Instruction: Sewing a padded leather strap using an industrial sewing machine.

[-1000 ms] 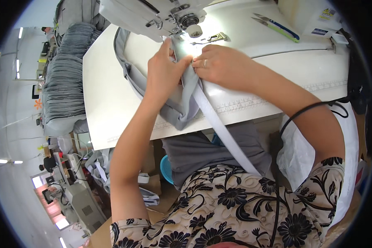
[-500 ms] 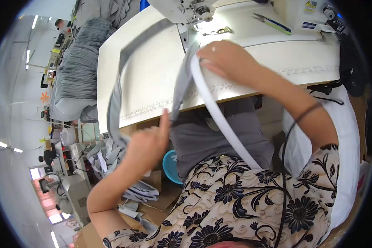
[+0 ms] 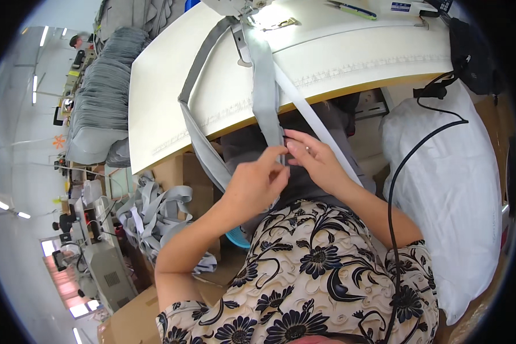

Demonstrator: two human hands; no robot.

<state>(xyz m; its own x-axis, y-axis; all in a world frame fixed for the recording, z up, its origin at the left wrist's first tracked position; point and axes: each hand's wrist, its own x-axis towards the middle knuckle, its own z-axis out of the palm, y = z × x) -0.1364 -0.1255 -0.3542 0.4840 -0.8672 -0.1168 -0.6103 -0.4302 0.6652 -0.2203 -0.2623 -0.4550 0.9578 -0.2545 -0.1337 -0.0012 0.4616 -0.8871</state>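
A grey fabric band (image 3: 263,86) runs from under the sewing machine head (image 3: 226,7) over the table's front edge, with its loop (image 3: 196,135) hanging at the left. Below the edge, my left hand (image 3: 258,183) and my right hand (image 3: 321,163) meet at the band, both with closed fingers gripping it; the exact fingertip contact is partly hidden. A white strip (image 3: 307,109) slants down from near the needle area to behind my right hand, over the grey fabric on my lap.
The white table (image 3: 160,86) has a printed ruler and snips (image 3: 351,10). Stacked grey pieces (image 3: 100,92) stand left, tangled strips (image 3: 149,212) lie below them. A blue basket (image 3: 238,238) sits under the table; a white bag (image 3: 441,200) and black cable (image 3: 413,152) are right.
Both hands have left the needle area and come down below the table's front edge, drawing the grey band with them. The loop on the left now hangs over the edge.
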